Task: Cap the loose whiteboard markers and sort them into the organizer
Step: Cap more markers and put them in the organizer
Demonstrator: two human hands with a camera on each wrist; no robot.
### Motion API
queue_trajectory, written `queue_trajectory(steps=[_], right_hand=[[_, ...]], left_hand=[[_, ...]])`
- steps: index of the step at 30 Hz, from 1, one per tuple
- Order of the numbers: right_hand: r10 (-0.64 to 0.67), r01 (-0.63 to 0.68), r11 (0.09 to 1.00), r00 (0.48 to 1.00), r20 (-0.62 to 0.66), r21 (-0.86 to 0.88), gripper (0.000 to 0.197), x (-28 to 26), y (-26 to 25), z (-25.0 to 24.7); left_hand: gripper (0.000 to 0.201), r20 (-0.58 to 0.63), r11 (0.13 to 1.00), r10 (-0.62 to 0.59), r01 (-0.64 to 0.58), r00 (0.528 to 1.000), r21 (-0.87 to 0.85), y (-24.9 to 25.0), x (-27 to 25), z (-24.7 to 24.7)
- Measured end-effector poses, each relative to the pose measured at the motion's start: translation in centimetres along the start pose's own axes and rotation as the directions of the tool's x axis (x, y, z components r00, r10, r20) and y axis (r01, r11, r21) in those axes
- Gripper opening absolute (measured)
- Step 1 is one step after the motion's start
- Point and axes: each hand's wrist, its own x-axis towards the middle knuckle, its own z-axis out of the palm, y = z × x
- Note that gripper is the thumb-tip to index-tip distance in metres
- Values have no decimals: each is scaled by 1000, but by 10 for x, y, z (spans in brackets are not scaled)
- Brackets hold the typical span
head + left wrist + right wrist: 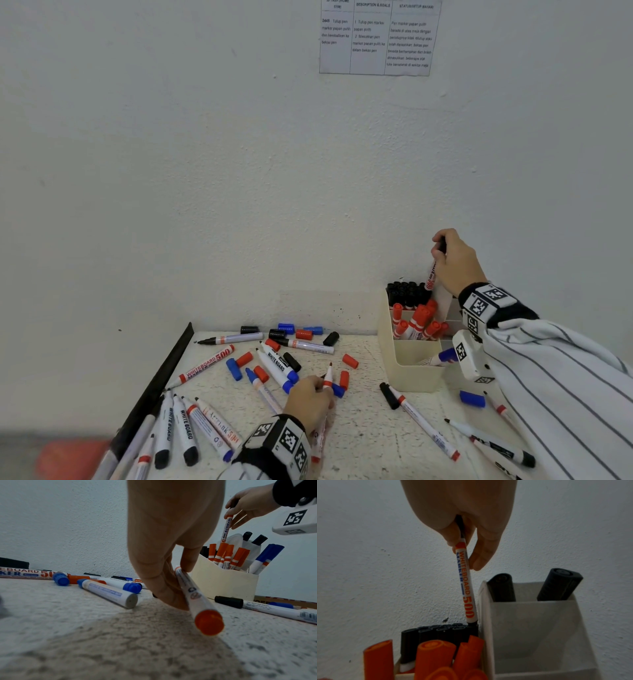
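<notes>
Fingers of the right hand [464,520] pinch a black-capped marker [467,586], upright, its lower end among black caps in the organizer [407,366]; its cap is mostly hidden in the grip. The left hand [308,402] grips an uncapped red marker [193,595] over the table [363,442], its tip hidden from the wrist view.

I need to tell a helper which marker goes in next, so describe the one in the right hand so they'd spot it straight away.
Find the cream organizer against the wall at the table's right. Above its back compartment of black-capped markers, the right hand holds a white marker nearly upright. It alone is in the air there, with "WHITEBOARD 500" in red on its barrel and a black cap under the fingers.
</notes>
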Motion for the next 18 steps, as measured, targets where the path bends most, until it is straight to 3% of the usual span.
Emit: queue_trajectory(steps=[11,15,18], right_hand=[[5,-5,1000,1000,9,6,18,1,-1,3],[57,-58,993,998,11,99,20,4,-6,3],[8,-3,991,999,-35,136,19,2,-8,3]], left_hand=[[23,-10,1000,15,-15,1000,11,-2,1,0],[22,-13,999,36,-36,999,24,-1,1,0],[15,-9,999,30,-29,1000,20,-1,1,0]])
